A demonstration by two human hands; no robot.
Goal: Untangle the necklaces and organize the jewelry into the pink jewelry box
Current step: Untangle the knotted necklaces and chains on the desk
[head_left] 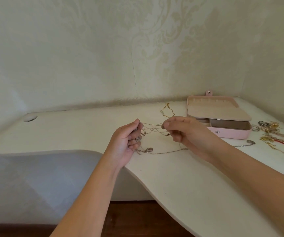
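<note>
Head view: the tangled necklaces [152, 130] hang stretched between both hands above the white desk [180, 171]. The left hand [126, 142] grips one bunch, the right hand [180, 130] pinches strands. The pink jewelry box [230, 134] (lid open) sits just behind the right hand.

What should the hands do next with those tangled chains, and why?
Probably the right hand should tease one strand sideways out of the crossing. The tangled chains are stretched between the left hand, which grips a bunch, and the right, which pinches a few, and they cross midway. The pink jewelry box sits open, ready.
</note>
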